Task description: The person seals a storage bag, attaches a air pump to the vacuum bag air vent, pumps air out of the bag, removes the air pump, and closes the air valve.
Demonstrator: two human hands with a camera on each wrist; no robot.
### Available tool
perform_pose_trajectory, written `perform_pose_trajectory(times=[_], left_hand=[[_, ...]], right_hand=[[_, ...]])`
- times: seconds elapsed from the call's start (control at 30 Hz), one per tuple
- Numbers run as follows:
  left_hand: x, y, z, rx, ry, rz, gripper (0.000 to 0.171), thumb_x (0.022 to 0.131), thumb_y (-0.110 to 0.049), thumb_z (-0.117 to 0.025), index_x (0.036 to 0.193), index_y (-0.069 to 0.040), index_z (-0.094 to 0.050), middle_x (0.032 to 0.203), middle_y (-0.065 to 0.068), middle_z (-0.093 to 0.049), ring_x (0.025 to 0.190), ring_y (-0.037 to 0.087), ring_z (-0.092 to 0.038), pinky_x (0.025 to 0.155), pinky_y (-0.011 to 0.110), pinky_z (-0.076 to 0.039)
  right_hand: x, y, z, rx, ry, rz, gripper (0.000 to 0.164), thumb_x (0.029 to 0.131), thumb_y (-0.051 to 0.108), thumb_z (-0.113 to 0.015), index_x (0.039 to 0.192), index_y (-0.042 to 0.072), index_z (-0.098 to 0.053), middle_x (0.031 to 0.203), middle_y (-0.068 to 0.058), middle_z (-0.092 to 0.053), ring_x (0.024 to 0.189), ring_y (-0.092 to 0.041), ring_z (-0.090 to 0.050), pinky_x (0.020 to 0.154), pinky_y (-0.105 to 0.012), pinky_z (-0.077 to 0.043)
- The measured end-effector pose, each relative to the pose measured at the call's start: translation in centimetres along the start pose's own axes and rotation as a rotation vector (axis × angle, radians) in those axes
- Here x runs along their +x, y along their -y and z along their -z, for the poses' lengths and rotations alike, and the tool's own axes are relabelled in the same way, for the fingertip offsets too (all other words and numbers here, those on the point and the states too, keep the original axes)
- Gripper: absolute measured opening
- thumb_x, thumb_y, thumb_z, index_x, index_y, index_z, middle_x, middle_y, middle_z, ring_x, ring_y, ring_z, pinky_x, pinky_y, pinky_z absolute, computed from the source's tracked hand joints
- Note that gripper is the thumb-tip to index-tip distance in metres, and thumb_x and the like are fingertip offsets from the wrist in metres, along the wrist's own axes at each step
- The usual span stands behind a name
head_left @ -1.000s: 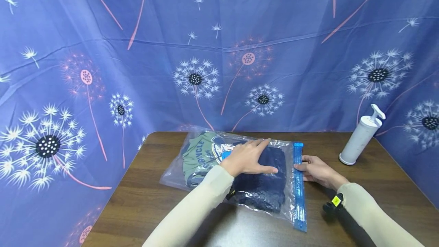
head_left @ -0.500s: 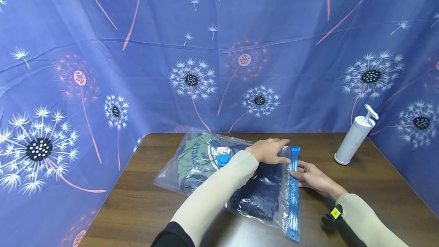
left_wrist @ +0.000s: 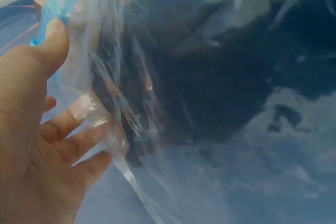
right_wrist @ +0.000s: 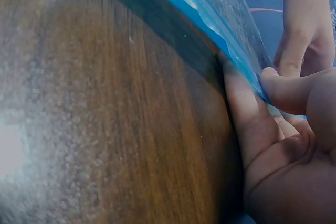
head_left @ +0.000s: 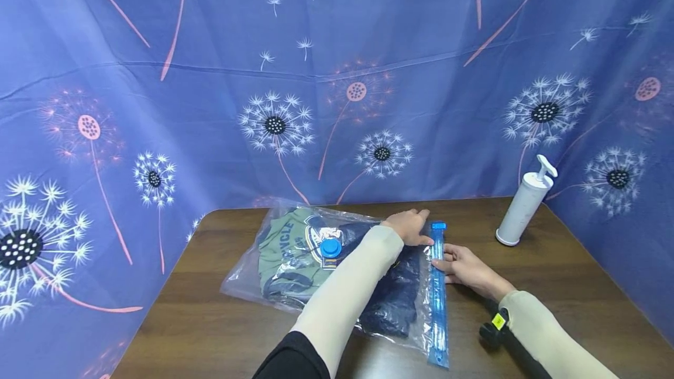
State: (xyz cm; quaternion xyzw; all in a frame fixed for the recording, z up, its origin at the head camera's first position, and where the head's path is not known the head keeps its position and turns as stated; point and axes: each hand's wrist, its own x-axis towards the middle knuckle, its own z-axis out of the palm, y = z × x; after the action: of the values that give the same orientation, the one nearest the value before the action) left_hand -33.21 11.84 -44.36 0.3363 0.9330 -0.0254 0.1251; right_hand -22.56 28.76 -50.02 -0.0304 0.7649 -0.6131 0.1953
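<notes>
Lower centre: crinkled clear bag (head_left: 246, 279) is holding green shirt (head_left: 281, 244), navy cloth (head_left: 392, 309). Your left hand (head_left: 406, 227) is pinching its edge, your right hand (head_left: 470, 269) its blue strip (head_left: 438, 317).

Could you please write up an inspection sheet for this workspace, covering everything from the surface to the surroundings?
Surface: brown wood-grain table.
Job's things: clear plastic bag with blue plastic seal strip, round blue plastic valve, green printed fabric and navy fabric inside.
Clutter: white cylindrical hand pump, standing apart from the bag.
Left hand: bare, touching the bag beside the strip.
Right hand: bare, pinching the strip.
Cables: nothing seen.
Surroundings: blue dandelion-print fabric backdrop.
</notes>
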Motion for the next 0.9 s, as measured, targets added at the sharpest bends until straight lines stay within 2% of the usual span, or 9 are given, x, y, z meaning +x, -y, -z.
perform_pose_trajectory(times=[0.1,0.23,0.37,0.5,0.6,0.77,0.83,0.9], left_hand=[[-0.3,0.6,0.1,-0.003,-0.002,0.004,0.085,0.096,-0.066,-0.055,0.164,-0.027,-0.023,0.164,-0.005,-0.037,0.149,0.011,-0.04,0.117,0.032,-0.043],[-0.5,1.4,-0.1,-0.011,-0.03,-0.01,0.075,0.094,-0.067,-0.058,0.155,-0.026,-0.043,0.151,-0.007,-0.053,0.138,0.011,-0.052,0.111,0.033,-0.047],[-0.6,2.3,-0.4,-0.076,-0.051,-0.033,0.057,0.093,-0.062,-0.065,0.134,-0.023,-0.057,0.125,-0.007,-0.066,0.114,0.009,-0.065,0.095,0.026,-0.054],[-1.2,3.1,-0.1,-0.121,-0.022,-0.043,0.048,0.094,-0.057,-0.066,0.123,-0.019,-0.059,0.109,-0.007,-0.067,0.097,0.009,-0.066,0.082,0.024,-0.054],[-1.9,3.4,0.4,-0.132,0.022,-0.032,0.044,0.097,-0.054,-0.064,0.12,-0.017,-0.064,0.107,-0.005,-0.068,0.095,0.01,-0.066,0.082,0.025,-0.054],[-2.7,4.1,0.7,-0.157,0.071,-0.017,0.044,0.099,-0.053,-0.061,0.124,-0.017,-0.07,0.117,-0.004,-0.072,0.105,0.012,-0.069,0.091,0.028,-0.056],[-2.8,4.4,0.6,-0.168,0.071,-0.025,0.043,0.099,-0.053,-0.061,0.121,-0.017,-0.072,0.116,-0.005,-0.072,0.103,0.012,-0.069,0.091,0.028,-0.056],[-2.7,4.8,0.5,-0.168,0.05,-0.041,0.038,0.099,-0.051,-0.062,0.114,-0.018,-0.073,0.107,-0.006,-0.072,0.094,0.009,-0.067,0.086,0.026,-0.055]], right_hand=[[0.2,0.3,-0.2,0.013,-0.011,0.002,0.058,0.106,0.014,-0.057,0.149,-0.015,-0.031,0.113,-0.008,-0.071,0.094,-0.012,-0.07,0.078,-0.033,-0.063],[0.2,0.4,-0.4,0.022,-0.017,0.012,0.056,0.105,0.011,-0.058,0.148,-0.015,-0.032,0.116,-0.011,-0.073,0.091,-0.013,-0.071,0.075,-0.033,-0.063],[0.4,0.5,-0.6,0.004,-0.02,0.008,0.055,0.105,0.013,-0.06,0.145,-0.014,-0.035,0.114,-0.009,-0.073,0.088,-0.012,-0.07,0.071,-0.031,-0.063],[0.8,0.5,-0.8,-0.031,-0.021,0.007,0.047,0.104,0.015,-0.061,0.139,-0.011,-0.043,0.106,-0.005,-0.073,0.086,-0.012,-0.07,0.071,-0.032,-0.063],[1.1,0.7,-1.0,-0.074,-0.028,0.011,0.04,0.104,0.017,-0.062,0.133,-0.008,-0.05,0.097,-0.003,-0.073,0.082,-0.014,-0.07,0.069,-0.034,-0.063],[1.5,1.0,-1.5,-0.15,-0.052,0.022,0.032,0.103,0.017,-0.064,0.126,-0.005,-0.057,0.088,-0.003,-0.072,0.077,-0.017,-0.071,0.065,-0.038,-0.063],[1.5,1.1,-1.6,-0.165,-0.054,0.024,0.032,0.103,0.016,-0.063,0.126,-0.005,-0.058,0.088,-0.003,-0.072,0.077,-0.018,-0.071,0.066,-0.039,-0.063],[1.6,1.2,-1.8,-0.175,-0.053,0.027,0.03,0.103,0.016,-0.063,0.125,-0.005,-0.058,0.087,-0.003,-0.071,0.076,-0.018,-0.07,0.066,-0.039,-0.062]])
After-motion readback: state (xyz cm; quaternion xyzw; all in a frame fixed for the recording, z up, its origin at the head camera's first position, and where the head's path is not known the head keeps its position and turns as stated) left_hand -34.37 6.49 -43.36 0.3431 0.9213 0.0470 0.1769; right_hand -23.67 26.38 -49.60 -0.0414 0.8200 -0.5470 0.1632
